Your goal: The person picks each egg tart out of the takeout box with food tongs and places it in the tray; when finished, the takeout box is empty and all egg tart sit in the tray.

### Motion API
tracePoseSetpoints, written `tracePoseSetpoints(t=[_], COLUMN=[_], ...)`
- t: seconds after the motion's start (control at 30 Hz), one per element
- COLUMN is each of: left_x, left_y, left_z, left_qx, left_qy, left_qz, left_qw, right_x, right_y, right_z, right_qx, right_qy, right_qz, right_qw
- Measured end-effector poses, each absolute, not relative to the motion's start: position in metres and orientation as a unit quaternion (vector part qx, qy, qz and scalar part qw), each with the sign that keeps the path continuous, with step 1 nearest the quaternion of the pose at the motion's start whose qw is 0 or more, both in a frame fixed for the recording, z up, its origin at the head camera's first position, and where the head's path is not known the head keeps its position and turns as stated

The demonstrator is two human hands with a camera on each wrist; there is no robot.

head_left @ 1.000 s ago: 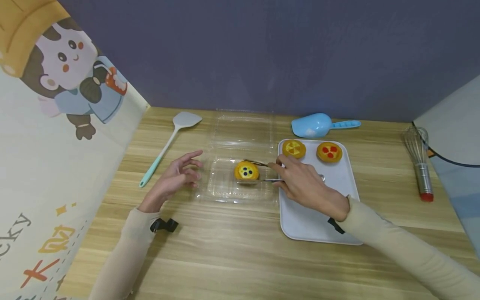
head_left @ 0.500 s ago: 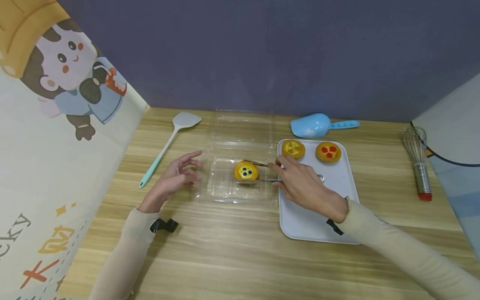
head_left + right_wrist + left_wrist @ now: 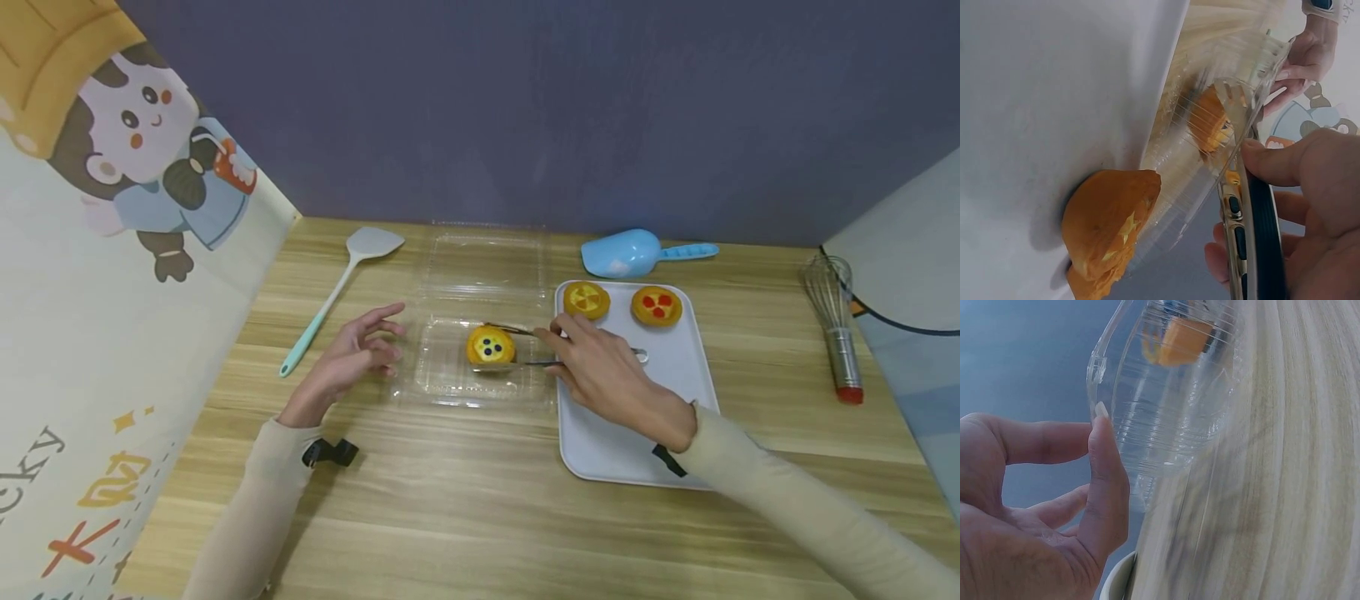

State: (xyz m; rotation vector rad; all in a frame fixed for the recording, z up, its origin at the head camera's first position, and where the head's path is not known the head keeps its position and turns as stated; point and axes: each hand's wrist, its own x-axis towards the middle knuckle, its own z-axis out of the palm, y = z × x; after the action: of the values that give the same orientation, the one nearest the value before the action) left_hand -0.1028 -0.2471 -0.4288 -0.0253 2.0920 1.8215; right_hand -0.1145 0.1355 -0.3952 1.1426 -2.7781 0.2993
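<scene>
My right hand grips metal food tongs with dark handle inlays. The tongs' tips lie on either side of a tart with a yellow top and dark blue dots. That tart sits inside the base of a clear plastic clamshell box, whose lid lies folded back toward the wall. At the box's left edge is my left hand, fingers loosely bent, thumb and forefinger apart. In the left wrist view its fingertips meet the clear rim; whether they press on it I cannot tell.
Right of the box, a white tray bears a yellow-topped tart and a red-dotted tart. A blue scoop lies behind it. A whisk is far right, a turner far left.
Hardly anything moves. The blue-dotted tart and the tongs' tips have shifted very slightly left inside the box; my left hand keeps its place.
</scene>
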Motion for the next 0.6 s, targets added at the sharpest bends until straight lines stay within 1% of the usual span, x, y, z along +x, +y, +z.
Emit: tracePoseSetpoints(t=[0.3,0.6], left_x=[-0.104,-0.104], left_y=[-0.247,-0.248], left_z=[-0.428,-0.43], left_qx=[-0.006,-0.009], left_qy=[0.737,0.737], left_qz=[0.651,0.65], left_qw=[0.182,0.184], right_x=[-0.106,-0.098], right_y=[0.154,0.193], right_z=[-0.39,-0.372], right_qx=[0.368,0.337], right_qy=[-0.915,-0.92], right_qz=[0.13,0.128], right_qw=[0.098,0.154])
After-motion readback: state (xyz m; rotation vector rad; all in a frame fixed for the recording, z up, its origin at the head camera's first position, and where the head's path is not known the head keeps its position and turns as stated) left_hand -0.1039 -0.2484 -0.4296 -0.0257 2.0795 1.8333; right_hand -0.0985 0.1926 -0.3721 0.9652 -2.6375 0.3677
